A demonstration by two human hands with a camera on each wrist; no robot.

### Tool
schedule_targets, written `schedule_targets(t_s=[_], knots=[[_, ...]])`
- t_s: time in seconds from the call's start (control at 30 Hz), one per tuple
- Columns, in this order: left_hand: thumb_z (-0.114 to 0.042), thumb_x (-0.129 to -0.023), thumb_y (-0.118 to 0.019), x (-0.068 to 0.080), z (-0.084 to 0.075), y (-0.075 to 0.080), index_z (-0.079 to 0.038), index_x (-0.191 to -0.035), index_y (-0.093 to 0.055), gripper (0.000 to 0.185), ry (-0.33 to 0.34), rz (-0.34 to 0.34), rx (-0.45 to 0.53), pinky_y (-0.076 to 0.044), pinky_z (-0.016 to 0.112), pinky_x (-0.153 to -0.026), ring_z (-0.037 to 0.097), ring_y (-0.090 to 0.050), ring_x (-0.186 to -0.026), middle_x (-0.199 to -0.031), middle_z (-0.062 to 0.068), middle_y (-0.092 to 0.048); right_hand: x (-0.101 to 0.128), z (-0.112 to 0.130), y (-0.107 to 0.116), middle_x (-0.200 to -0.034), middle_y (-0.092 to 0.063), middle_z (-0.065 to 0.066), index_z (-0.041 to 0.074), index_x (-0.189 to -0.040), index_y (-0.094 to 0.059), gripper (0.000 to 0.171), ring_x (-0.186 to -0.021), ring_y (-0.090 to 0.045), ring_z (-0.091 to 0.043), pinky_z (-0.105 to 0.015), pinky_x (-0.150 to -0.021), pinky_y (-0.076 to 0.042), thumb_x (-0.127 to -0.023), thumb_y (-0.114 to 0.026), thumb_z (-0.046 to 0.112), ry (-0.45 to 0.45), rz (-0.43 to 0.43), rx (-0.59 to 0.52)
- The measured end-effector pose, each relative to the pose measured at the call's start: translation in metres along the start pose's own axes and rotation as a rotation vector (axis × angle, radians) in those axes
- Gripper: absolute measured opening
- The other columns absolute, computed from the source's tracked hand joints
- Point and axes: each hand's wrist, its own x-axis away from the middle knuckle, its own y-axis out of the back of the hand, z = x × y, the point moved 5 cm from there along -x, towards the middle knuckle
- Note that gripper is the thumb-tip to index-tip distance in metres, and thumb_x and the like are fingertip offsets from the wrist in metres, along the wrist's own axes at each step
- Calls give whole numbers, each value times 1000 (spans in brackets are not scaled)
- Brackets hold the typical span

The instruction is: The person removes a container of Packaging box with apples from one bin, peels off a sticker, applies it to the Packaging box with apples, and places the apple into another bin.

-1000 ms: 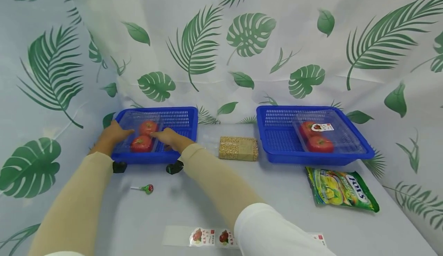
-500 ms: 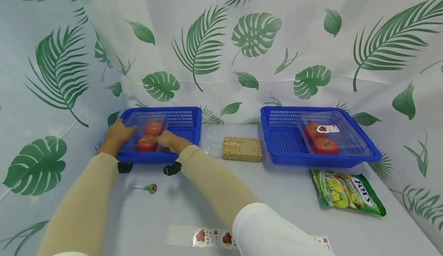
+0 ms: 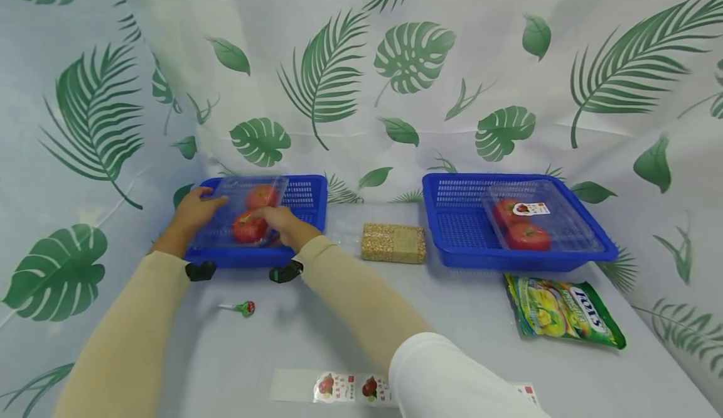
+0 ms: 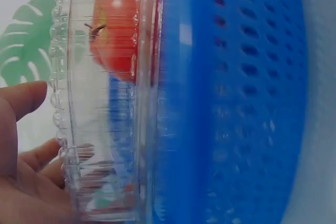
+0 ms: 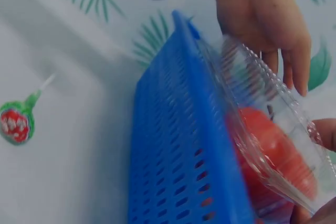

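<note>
A clear plastic box (image 3: pixel 248 214) with two red tomatoes (image 3: pixel 249 228) hangs tilted just above the left blue basket (image 3: pixel 307 201). My left hand (image 3: pixel 198 206) grips the box's left edge and my right hand (image 3: pixel 278 218) grips its right side. In the left wrist view the ribbed box wall (image 4: pixel 105 129) and a tomato (image 4: pixel 118 30) stand against the basket (image 4: pixel 231 103), with my fingers (image 4: pixel 26 182) curled at the box edge. The right wrist view shows the box (image 5: pixel 262 108) raised over the basket's rim (image 5: pixel 178 145), my left hand (image 5: pixel 268 19) on its far side.
A second blue basket (image 3: pixel 452 230) at the right holds a labelled tomato box (image 3: pixel 525 220). Between the baskets lies a grain block (image 3: pixel 393 243). A green snack bag (image 3: pixel 565 311), a lollipop (image 3: pixel 243 308) and a sticker strip (image 3: pixel 322 386) lie on the table.
The tomato box lay in the left basket with both hands on it. Now both hands have raised it off the basket floor and tilted it.
</note>
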Motion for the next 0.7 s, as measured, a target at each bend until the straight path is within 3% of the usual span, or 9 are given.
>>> schedule_targets(t_s=[0.17,0.3,0.37,0.57,0.7], knots=[[-46,-96,-54,1,-17,9,1,-147,-34,72,-38,-60,126,-35,55,-104,42,-40,-130,-146,26,-40,11,14,6,-122,-54,-15,4,-138,-41,68,-103,-57,-41,-55,-74,-55,-82,-73,25,32,63,-97],[-43,-98,-53,7,-31,15,0,-143,-42,63,-80,-123,222,-41,52,-97,40,-46,-124,-142,22,-46,31,24,20,-135,-44,-16,5,-147,-23,86,-111,-52,-46,-57,-77,-54,-82,-75,27,78,105,-120],[-44,-98,-52,12,-39,15,-1,-143,-42,62,-97,-105,250,-43,51,-95,40,-48,-121,-142,21,-46,40,28,30,-140,-39,-14,6,-149,-18,90,-114,-51,-47,-57,-78,-53,-83,-75,29,88,129,-129],[-33,-100,-54,34,-55,14,2,-144,-36,59,-158,23,297,-45,50,-98,38,-43,-129,-147,22,-39,59,36,52,-143,-40,-7,5,-143,-35,75,-109,-54,-46,-55,-76,-54,-85,-73,33,91,172,-136],[-29,-99,-57,42,-61,17,3,-146,-32,63,-196,70,312,-51,37,-91,37,-42,-129,-149,21,-35,71,40,62,-142,-40,-6,3,-139,-40,66,-103,-60,-42,-54,-74,-55,-88,-69,34,125,204,-122]])
